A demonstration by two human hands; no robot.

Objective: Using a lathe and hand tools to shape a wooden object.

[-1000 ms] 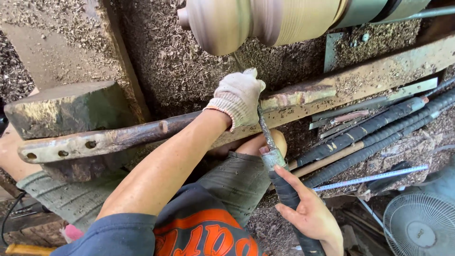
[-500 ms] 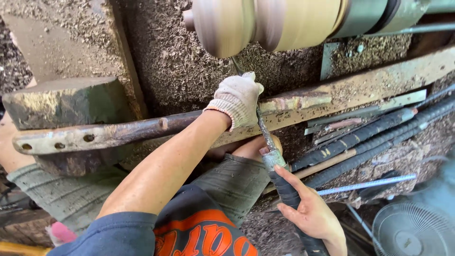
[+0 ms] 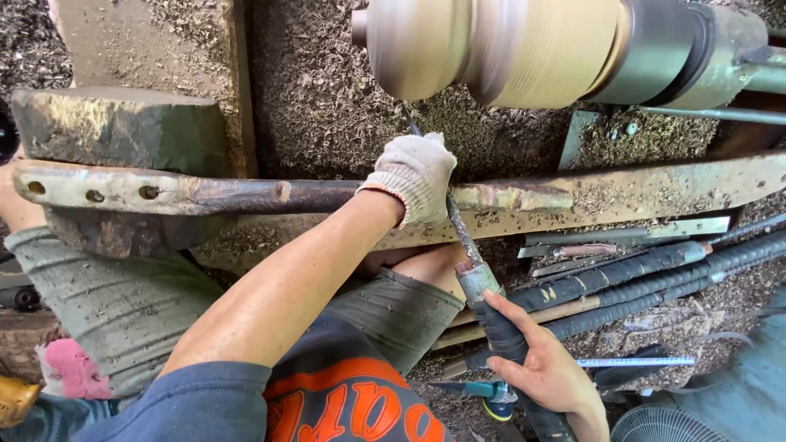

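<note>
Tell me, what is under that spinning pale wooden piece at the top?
Under the spinning wooden piece lies a bed of wood shavings. A long turning tool reaches up toward it over the metal rest bar, steadied by the gloved left hand. The tool's tip is hidden.

A wood-turning workshop is shown. A big pale wooden piece [image 3: 491, 49] is held on a spinning machine and looks blurred, and wood chips [image 3: 327, 106] are spread thick over the ground and over the long worn metal bar [image 3: 246, 195] in front of it. A long cutting tool [image 3: 483, 303] is laid over that bar, more long dark tools [image 3: 639, 282] are piled to the side, and a small fan [image 3: 663, 426] can be seen at the bottom corner.
</note>
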